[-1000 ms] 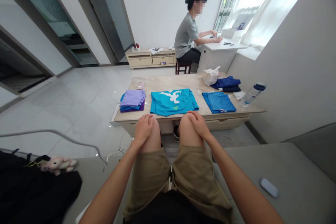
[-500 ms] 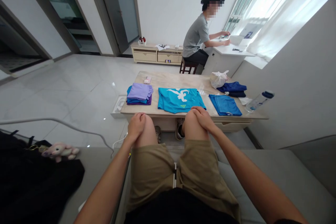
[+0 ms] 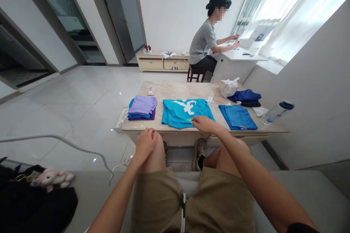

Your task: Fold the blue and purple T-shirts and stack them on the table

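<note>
I sit on a grey sofa facing a low marble table (image 3: 175,89). My left hand (image 3: 144,145) rests on my left knee, fingers curled loosely over it, holding nothing. My right hand (image 3: 204,124) reaches out over the table's near edge, fingers stretched, at the front hem of a folded turquoise T-shirt (image 3: 186,111) with a white print. A stack of folded purple shirts (image 3: 142,106) lies to its left. To its right lies a folded blue shirt (image 3: 237,116).
Dark blue clothes (image 3: 244,97), a white plastic bag (image 3: 228,86), a water bottle (image 3: 276,113) and a pink phone (image 3: 151,90) lie on the table. A person (image 3: 203,43) sits at a white desk behind. A black bag with a pink plush toy (image 3: 49,178) lies on my left.
My right hand left my right knee and reached forward to the turquoise shirt's near edge. My right leg dropped outward. The left hand stayed on its knee.
</note>
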{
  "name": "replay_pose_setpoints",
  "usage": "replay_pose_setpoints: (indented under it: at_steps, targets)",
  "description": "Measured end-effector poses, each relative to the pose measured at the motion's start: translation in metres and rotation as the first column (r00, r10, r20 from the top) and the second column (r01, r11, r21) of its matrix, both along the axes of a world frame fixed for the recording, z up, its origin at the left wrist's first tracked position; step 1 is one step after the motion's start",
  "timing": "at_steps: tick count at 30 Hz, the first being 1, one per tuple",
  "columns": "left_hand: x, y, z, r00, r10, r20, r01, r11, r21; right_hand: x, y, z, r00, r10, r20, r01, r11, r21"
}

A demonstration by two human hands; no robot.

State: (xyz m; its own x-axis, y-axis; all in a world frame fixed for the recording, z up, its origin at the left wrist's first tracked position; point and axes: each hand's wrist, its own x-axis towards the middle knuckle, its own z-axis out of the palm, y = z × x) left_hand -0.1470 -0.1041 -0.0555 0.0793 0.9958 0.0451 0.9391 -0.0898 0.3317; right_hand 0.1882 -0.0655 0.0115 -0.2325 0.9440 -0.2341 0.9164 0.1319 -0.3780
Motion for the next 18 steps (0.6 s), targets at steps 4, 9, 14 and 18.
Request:
replay_pose_setpoints:
  at_steps: [4, 9, 14, 18]
  targets:
    - [0.032, 0.034, 0.013, 0.978, -0.111, -0.175, 0.091, 0.989, -0.115, 0.053, 0.060, -0.043, 0.988, -0.144, -0.049, 0.143, 0.989, -0.026]
    - [0.113, 0.112, 0.012, 0.975, -0.224, -0.016, 0.215, 0.952, -0.220, 0.115, 0.124, -0.110, 0.889, -0.458, 0.016, 0.456, 0.888, 0.063]
    - [0.203, 0.174, -0.014, 0.917, -0.369, 0.148, 0.394, 0.894, -0.215, 0.140, 0.133, -0.171, 0.796, -0.591, 0.135, 0.576, 0.806, 0.136]
    - [0.239, 0.179, -0.031, 0.890, -0.408, 0.201, 0.443, 0.878, -0.178, 0.142, 0.131, -0.191, 0.738, -0.662, 0.132, 0.642, 0.748, 0.166]
